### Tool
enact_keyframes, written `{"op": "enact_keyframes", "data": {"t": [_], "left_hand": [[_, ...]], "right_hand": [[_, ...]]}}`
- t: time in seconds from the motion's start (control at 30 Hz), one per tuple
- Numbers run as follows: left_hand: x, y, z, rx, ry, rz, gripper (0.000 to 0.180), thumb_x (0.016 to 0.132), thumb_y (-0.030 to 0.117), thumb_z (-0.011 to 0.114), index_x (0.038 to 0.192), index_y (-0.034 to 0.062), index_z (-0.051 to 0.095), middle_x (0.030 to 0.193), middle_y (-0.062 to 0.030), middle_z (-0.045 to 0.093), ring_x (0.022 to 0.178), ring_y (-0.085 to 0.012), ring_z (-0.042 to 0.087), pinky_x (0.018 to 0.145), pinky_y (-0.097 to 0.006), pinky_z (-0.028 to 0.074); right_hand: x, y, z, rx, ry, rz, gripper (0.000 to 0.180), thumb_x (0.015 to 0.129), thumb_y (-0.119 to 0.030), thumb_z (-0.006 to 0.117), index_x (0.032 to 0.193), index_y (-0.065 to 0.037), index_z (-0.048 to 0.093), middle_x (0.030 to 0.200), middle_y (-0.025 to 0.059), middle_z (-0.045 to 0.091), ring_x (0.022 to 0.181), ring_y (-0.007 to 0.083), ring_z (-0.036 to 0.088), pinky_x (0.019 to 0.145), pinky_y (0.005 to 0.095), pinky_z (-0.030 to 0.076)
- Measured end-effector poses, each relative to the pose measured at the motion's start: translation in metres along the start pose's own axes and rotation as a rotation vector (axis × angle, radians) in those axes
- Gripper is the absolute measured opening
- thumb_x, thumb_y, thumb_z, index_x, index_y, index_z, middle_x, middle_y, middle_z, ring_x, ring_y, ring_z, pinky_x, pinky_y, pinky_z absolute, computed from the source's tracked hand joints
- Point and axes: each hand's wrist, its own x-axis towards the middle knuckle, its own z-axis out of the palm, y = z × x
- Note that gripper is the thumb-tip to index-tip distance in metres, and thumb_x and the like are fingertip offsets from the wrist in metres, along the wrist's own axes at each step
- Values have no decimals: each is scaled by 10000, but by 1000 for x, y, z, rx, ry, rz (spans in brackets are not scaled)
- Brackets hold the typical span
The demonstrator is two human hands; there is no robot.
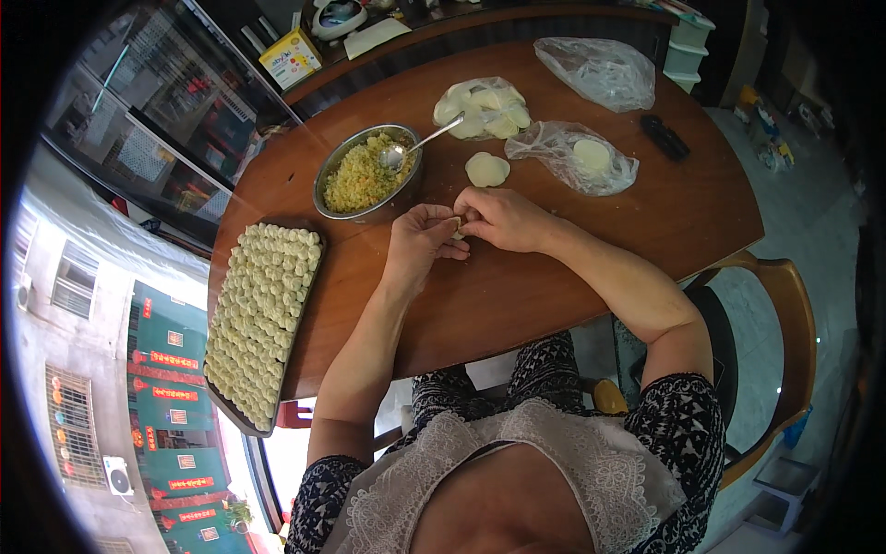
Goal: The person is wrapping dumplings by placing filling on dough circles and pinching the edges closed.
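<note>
Near the middle of the wooden table, my left hand [425,242] cradles a small pale dumpling [458,228], its fingers curled around it. My right hand [503,218] pinches the dumpling's edge from the other side, so much of it is hidden. Just beyond my hands stands a metal bowl [403,196] of yellowish chopped filling [362,177], with a metal spoon [436,135] resting in it. A few round dough wrappers [487,169] lie stacked beyond my right hand. On the left, a dark tray [305,319] carries many rows of shaped dumplings [263,309].
A clear bag of wrappers [482,108], an opened plastic bag [563,164] with wrappers, and a crumpled plastic bag [598,74] lie at the far side. A black object [664,137] sits near the right edge of the table [646,235]. A wooden chair [796,323] stands at right.
</note>
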Motion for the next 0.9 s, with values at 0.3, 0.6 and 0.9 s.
{"op": "enact_keyframes", "data": {"t": [0.3, 0.6, 0.9], "left_hand": [[2, 0, -9, -207, -20, -38, 158, 929, 25, 548, 1067, -49, 568, 900, -162, 680, 749, -242, 696, 657, -351, 612], [2, -5, -6, -108, 15, 0, 106, 937, 24, 564, 1003, -48, 605, 894, -154, 679, 705, -224, 693, 620, -325, 610], [1, -3, -1, -1, 12, 11, 74, 920, -3, 590, 958, -66, 600, 850, -145, 665, 670, -188, 675, 596, -309, 614]], "right_hand": [[-1, 3, 0, -59, 22, -93, 116, 878, -83, 651, 889, -22, 553, 838, 135, 640, 802, 330, 643, 686, 419, 498], [-1, 2, 0, -93, 20, -116, 102, 889, -114, 625, 872, -36, 563, 819, 128, 648, 799, 347, 639, 679, 443, 488], [0, 5, -1, -54, -13, -79, 124, 881, -119, 648, 918, -39, 561, 851, 135, 653, 810, 341, 647, 693, 440, 494]]}}
